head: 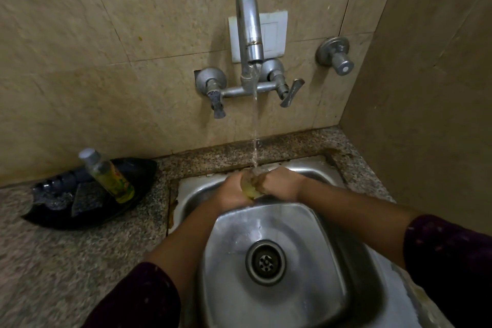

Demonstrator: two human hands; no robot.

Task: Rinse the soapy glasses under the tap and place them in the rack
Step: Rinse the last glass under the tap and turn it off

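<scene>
Rinsing a glass under the running tap

Both hands close round a clear, yellow-tinged glass [253, 181], blurred and wet. It is held over the back of the dull stainless-steel sink [306, 287]. The left hand [234, 190] and right hand [279, 184] wrap it from either side, fingers curled and kept together. A thin stream [255, 128] falls from the curved chrome tap [249, 29] onto its rim. A bottle [106, 176] stands in a glossy black tray [53, 217] on the speckled granite counter [66, 261].
</scene>
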